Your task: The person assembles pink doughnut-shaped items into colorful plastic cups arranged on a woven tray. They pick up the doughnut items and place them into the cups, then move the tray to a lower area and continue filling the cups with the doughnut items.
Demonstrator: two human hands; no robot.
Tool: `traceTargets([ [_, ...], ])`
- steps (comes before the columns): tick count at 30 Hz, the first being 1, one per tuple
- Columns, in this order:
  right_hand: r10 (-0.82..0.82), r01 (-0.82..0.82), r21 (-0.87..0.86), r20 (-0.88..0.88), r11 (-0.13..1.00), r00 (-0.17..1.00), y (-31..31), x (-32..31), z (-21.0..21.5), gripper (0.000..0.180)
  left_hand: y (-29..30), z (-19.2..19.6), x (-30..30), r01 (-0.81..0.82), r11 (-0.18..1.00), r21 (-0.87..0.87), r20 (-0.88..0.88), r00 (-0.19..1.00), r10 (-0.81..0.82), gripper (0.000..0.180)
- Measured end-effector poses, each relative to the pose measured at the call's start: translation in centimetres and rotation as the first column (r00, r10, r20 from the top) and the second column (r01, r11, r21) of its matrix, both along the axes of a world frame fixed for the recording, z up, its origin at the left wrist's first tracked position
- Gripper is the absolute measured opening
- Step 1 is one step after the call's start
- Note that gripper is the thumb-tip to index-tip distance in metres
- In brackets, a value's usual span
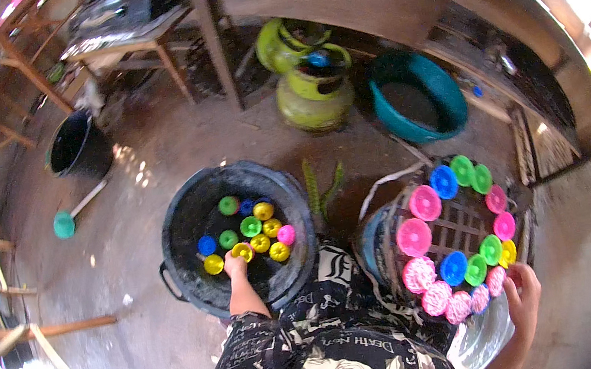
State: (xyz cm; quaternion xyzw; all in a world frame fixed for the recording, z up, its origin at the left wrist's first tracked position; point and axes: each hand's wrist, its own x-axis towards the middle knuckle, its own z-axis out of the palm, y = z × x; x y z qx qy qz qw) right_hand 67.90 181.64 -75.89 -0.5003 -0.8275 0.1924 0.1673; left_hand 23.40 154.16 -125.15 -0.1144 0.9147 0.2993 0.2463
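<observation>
My left hand [234, 264] reaches into a big black tub [174, 194] and pinches a yellow cup-shaped plastic mould [243, 251]. Around it in the tub lie several small fluted moulds: green [229, 205], blue [206, 244], pink [286, 235] and more yellow ones. My right hand [524, 292] is at the right edge of a round slatted rack [460, 225], fingers bent and slightly apart, close beside a pink-and-white mould [496, 281]. Moulds ring this rack. Those at its near left, like one pink mould [419, 274], hold a rough pink-and-white filling; others look hollow.
Beyond the tub stand green gas cylinders [315, 98] and a teal basin [419, 95]. At the left are a black bucket [81, 145], a green long-handled dipper [65, 223] and wooden slats [59, 326]. A clear plastic bag [477, 344] lies below the rack.
</observation>
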Motion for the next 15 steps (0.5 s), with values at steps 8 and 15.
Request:
traceTargets([
  [8, 0.329, -0.325, 0.103, -0.017, 0.940, 0.944, 3.8, -5.9, 5.1, 0.042, 8.4, 13.7, 2.6, -0.467, 0.107, 0.878, 0.467, 0.884, 0.025, 0.037],
  [15, 0.711, -0.686, 0.227, -0.050, 0.692, 0.701, 3.2, -13.4, 5.5, 0.075, 22.1, 39.5, 10.4, 0.445, 0.169, 0.879, -0.334, 0.830, -0.446, 0.035],
])
